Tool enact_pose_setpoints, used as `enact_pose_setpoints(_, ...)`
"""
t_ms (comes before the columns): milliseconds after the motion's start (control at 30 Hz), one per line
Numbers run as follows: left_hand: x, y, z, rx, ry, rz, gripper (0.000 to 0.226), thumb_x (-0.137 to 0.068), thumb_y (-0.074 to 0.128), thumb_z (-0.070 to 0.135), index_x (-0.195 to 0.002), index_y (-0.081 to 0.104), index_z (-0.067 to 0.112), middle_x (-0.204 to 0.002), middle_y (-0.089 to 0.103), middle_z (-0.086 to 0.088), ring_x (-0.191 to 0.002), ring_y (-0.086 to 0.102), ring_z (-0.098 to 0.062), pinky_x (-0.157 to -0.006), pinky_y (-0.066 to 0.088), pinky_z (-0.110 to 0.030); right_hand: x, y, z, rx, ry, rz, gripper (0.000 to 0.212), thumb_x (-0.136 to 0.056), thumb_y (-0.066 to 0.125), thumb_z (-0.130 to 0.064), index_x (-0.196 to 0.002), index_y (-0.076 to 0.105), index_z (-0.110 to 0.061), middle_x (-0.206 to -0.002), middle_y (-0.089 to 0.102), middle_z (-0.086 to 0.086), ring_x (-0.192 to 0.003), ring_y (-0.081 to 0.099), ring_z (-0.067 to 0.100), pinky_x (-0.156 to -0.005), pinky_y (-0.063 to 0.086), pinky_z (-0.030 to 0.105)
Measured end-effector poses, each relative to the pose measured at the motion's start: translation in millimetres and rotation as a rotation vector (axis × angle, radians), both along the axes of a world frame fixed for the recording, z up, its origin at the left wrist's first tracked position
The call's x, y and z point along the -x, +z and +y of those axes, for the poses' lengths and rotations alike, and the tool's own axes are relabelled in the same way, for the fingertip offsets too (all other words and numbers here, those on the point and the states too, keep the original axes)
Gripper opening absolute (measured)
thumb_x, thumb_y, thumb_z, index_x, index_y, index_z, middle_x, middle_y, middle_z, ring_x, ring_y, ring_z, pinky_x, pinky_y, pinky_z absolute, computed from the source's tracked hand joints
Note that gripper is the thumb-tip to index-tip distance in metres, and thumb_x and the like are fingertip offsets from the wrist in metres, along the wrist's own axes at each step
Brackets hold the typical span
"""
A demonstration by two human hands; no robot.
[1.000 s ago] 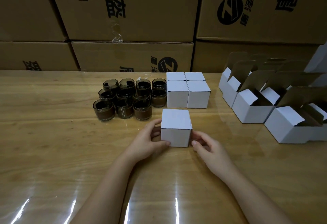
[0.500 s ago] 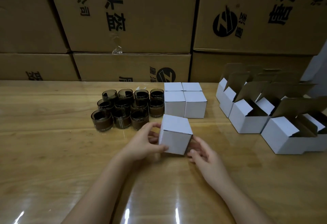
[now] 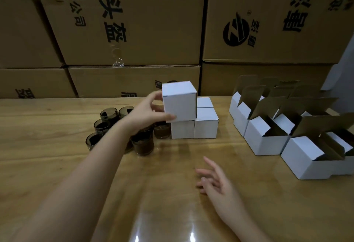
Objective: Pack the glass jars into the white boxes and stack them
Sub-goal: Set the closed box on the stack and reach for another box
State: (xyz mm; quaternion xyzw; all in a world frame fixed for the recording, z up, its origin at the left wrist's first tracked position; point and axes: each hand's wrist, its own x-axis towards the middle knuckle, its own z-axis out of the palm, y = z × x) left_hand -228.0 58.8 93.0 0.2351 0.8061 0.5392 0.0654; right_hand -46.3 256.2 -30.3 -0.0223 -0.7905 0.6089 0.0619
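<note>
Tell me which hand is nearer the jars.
Left. The left hand is right above the jars, its fingers gripping a closed box. The right hand is open, well apart from them, to their right and nearer the camera.

Glossy wooden table [image 3: 57, 165]. Dark glass jars [image 3: 142, 144] clustered at centre-left, with closed white boxes [image 3: 206, 125] just beside them. Open white boxes [image 3: 266, 142] grouped at right, flaps up.

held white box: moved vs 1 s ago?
Yes. The held box went up and away from the person, off the table to just over the front-left closed box, carried by the left hand alone.
</note>
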Motion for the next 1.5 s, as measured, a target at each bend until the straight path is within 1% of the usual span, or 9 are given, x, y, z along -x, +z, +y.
enact_pose_setpoints(133,37.6,17.4,17.6,0.041,0.119,0.117,0.063,-0.068,0.085,0.028,-0.117,0.046,0.035,-0.111,0.059,0.014,-0.091,0.065,-0.003,-0.062,0.049,-0.013,2.3,-3.0,0.9,0.014,0.005,-0.01,0.05,-0.094,0.056,-0.012,-0.122,0.041,-0.052,-0.107,0.067,-0.022,-0.09,0.068,0.008,-0.085,0.055,0.036)
enact_pose_setpoints(267,73.8,7.3,28.7,0.138,0.183,0.078,0.076,-0.068,0.085,0.03,-0.132,0.043,0.023,-0.122,0.055,0.007,-0.112,0.056,-0.015,-0.09,0.049,-0.033,5.0,-5.1,-0.2,0.033,-0.003,-0.004,0.05,-0.094,0.055,-0.008,-0.122,0.045,-0.048,-0.105,0.067,-0.023,-0.088,0.068,0.01,-0.085,0.055,0.042)
enact_pose_setpoints(467,103.4,-23.2,32.5,0.142,0.223,-0.069,0.111,-0.071,0.083,0.025,-0.153,0.007,0.021,-0.141,0.044,-0.001,-0.119,0.053,-0.022,-0.103,0.042,-0.043,6.3,-6.8,-0.7,0.066,-0.028,0.011,0.049,-0.092,0.055,-0.004,-0.117,0.055,-0.046,-0.103,0.069,-0.017,-0.083,0.068,0.016,-0.082,0.054,0.047)
enact_pose_setpoints(833,125.6,-32.8,41.7,0.121,0.121,-0.112,0.108,-0.076,0.08,0.02,-0.153,0.004,0.022,-0.147,0.037,-0.004,-0.125,0.044,-0.02,-0.098,0.042,-0.037,5.5,-4.7,-1.8,0.06,-0.036,0.013,0.058,-0.091,0.056,-0.006,-0.107,0.058,-0.062,-0.103,0.069,-0.014,-0.082,0.068,0.018,-0.081,0.055,0.048)
enact_pose_setpoints(933,129.0,-34.4,42.6,0.127,0.102,-0.109,0.104,-0.078,0.078,0.017,-0.153,0.005,0.021,-0.145,0.037,-0.004,-0.115,0.05,-0.017,-0.086,0.045,-0.03,4.9,-4.3,-1.7,0.053,-0.029,0.011,0.059,-0.091,0.055,-0.007,-0.107,0.056,-0.064,-0.102,0.069,-0.015,-0.082,0.068,0.016,-0.081,0.055,0.046)
enact_pose_setpoints(1133,113.3,-24.5,41.8,0.163,0.127,-0.03,0.1,-0.08,0.075,0.024,-0.152,0.006,0.023,-0.148,0.035,-0.004,-0.131,0.038,-0.022,-0.1,0.039,-0.036,5.1,-3.8,-3.1,0.057,-0.05,0.007,0.04,-0.091,0.055,-0.002,-0.108,0.063,-0.037,-0.095,0.071,-0.009,-0.082,0.068,0.017,-0.081,0.055,0.048)
enact_pose_setpoints(1333,19.1,-37.7,43.5,-0.002,0.369,0.316,0.032,-0.091,0.06,0.022,-0.123,0.055,0.021,-0.116,0.056,0.003,-0.089,0.053,0.006,-0.073,0.042,-0.01,5.5,-1.7,-4.3,-0.011,-0.035,0.008,0.029,-0.091,0.058,-0.001,-0.089,0.068,-0.028,-0.082,0.074,-0.007,-0.072,0.067,0.007,-0.074,0.055,0.029)
enact_pose_setpoints(1400,-22.3,-51.9,43.6,-0.087,0.297,0.29,0.017,-0.092,0.058,0.013,-0.103,0.063,0.024,-0.094,0.062,0.006,-0.074,0.053,0.004,-0.066,0.044,-0.015,5.4,-1.6,-4.6,-0.021,-0.035,0.022,0.029,-0.091,0.058,0.0,-0.088,0.068,-0.027,-0.081,0.073,-0.006,-0.071,0.067,0.007,-0.073,0.055,0.028)
enact_pose_setpoints(1500,-78.5,-75.2,44.4,-0.086,0.142,0.122,0.022,-0.092,0.057,0.007,-0.091,0.062,0.028,-0.069,0.064,0.011,-0.066,0.054,-0.007,-0.064,0.046,-0.024,5.2,-2.4,-4.2,-0.036,-0.037,0.025,0.027,-0.091,0.058,-0.002,-0.087,0.068,-0.027,-0.081,0.073,-0.005,-0.072,0.067,0.008,-0.076,0.056,0.034)
